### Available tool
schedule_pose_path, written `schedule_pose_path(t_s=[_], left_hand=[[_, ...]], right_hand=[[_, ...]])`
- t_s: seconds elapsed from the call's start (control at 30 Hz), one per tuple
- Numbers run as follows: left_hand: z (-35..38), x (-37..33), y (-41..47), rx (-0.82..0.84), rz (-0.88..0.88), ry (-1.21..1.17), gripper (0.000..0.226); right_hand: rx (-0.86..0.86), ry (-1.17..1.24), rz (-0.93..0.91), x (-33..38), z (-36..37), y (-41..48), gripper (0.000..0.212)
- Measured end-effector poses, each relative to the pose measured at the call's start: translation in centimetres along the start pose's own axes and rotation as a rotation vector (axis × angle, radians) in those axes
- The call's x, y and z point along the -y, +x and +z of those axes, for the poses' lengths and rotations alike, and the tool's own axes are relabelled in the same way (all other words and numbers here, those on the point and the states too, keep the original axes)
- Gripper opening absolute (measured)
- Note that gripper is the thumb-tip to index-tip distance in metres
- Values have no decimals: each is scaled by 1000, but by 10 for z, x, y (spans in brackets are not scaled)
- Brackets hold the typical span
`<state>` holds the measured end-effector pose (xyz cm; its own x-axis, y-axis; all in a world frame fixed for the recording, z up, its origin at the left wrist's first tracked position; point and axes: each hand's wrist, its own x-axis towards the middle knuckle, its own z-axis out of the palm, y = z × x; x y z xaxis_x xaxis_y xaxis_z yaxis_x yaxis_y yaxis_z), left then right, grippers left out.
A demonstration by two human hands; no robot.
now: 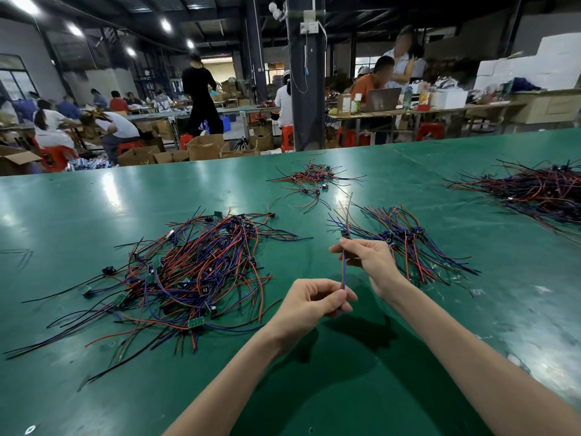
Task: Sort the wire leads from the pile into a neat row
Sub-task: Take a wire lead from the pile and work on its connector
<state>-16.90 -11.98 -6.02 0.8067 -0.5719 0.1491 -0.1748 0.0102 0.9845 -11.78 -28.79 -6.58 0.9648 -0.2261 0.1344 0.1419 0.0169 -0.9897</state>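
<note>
Centrally, item 1: wire lead [343, 272], red + blue strands, held upright in the air just below frame ctr, above the table, btwn both hands. Small dark component near its upper end, just above the right hand; thin strands run on upward, blurred.
Left hand [314, 302], lower ctr: thumb + forefinger pinch the lead's bottom end, other fingers curled.
Right hand [367, 259], just above and right of it: fingertips pinch the lead near the top.
Item 2: pile [195, 272], left of ctr, on table. Tangled red, blue, black leads w/ small green boards and dark parts, ends splayed all ways.
Item 3: row [405, 240], right of ctr, just behind the right hand. Leads laid side by side, dark parts roughly in line, wire ends fanned toward upper left and lower right.
Item 4: smaller heap [314, 180], upper ctr of table, loose.
Item 5: large heap [540, 190], right edge, partly cut off by frame.
Surface: green table [94, 199], glossy, scuffed pale at lower right.
Bkgd, upper frame: seated workers [116, 127] at benches upper left, cardboard boxes [204, 146], red stools [287, 138], dark pillar [306, 73] top ctr, laptop [382, 99] upper right.
</note>
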Motion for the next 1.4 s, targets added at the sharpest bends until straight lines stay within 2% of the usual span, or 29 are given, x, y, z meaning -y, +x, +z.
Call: schedule_pose_path(t_s=[0.23, 0.43, 0.57, 0.67, 0.77, 0.9, 0.97, 1.0, 1.1, 1.13, 1.2, 1.3, 1.4], left_hand=[[4, 3, -1, 37, -22, 38, 19], [6, 3, -3, 153, -79, 34, 16], [6, 3, -3, 142, -86, 51, 19], [5, 2, -2, 133, -104, 30, 17], [8, 2, -1, 138, -132, -9, 14], [9, 3, 1, 127, -154, -30, 19], [8, 3, -1, 70, -114, 43, 20], [7, 5, -1, 22, -49, 171, 20], [-4, 16, 0, -116, 231, 873, 17], [-11, 16, 2, -176, 282, 1015, 17], [-26, 14, 7, -328, 303, 1080, 16], [-55, 11, 12, -621, 170, 1249, 23], [-80, 11, 9, -812, -180, 1370, 33]], right_hand=[[-3, 19, 46, -1, -6, 3, 25], [52, 218, 147, 16, -17, 13, 24], [50, 278, 185, 31, -53, 31, 21], [-21, 42, 262, 24, -78, 42, 20], [-214, -342, 317, 10, -95, 47, 22], [-335, -669, 204, 6, -99, 48, 25], [-363, -803, 126, 6, -96, 47, 27], [-379, -857, 98, 6, -95, 45, 26], [-428, -990, 51, 4, -92, 41, 20], [-428, -1035, 39, 2, -91, 39, 21], [-407, -1115, 11, -1, -87, 36, 25], [-392, -1222, -89, -3, -80, 32, 25], [-398, -1241, -199, -4, -71, 28, 25]])
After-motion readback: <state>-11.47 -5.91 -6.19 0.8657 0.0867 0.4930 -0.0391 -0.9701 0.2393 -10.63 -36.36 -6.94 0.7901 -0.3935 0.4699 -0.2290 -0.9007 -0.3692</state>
